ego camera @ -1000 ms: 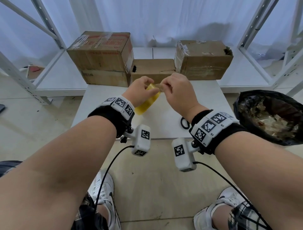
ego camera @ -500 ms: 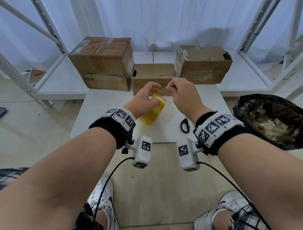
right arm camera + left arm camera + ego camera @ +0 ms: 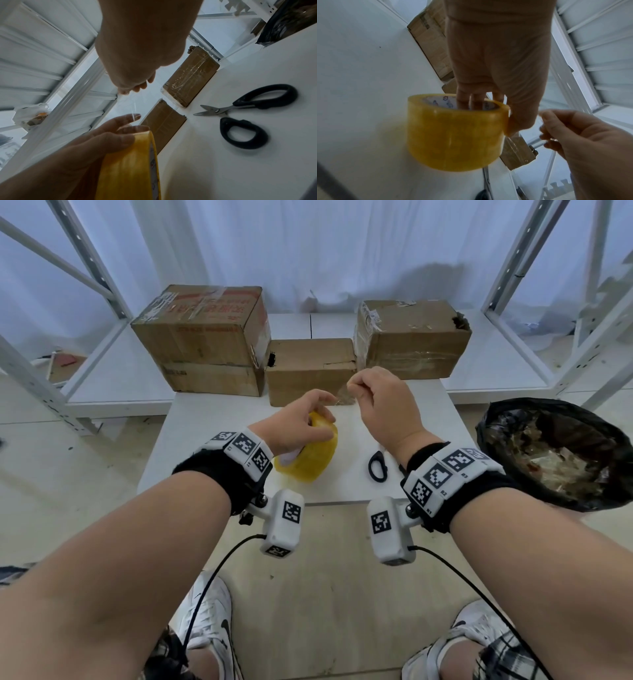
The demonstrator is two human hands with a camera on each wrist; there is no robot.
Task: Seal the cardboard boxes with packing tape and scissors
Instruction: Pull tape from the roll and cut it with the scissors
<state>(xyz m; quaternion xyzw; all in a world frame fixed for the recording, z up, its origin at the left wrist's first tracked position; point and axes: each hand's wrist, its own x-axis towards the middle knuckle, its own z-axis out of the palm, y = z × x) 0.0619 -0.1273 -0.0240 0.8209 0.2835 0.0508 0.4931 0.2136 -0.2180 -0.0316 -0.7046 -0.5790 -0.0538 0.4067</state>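
Yellow packing-tape roll [image 3: 306,455] above the desk [image 3: 212,440], gripped by left hand [image 3: 297,426] with fingers through the core to anchor it, clear strip [image 3: 133,108] pinched taut by right hand [image 3: 380,402], likely for the middle cardboard box [image 3: 310,361]; scissors [image 3: 377,465] idle nearby.

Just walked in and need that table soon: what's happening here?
A person is starting to tape boxes. The left hand holds the yellow tape roll with fingers through its core, while the right hand pinches the clear tape end, pulled off the roll. The scissors lie unused on the table; three cardboard boxes wait behind.
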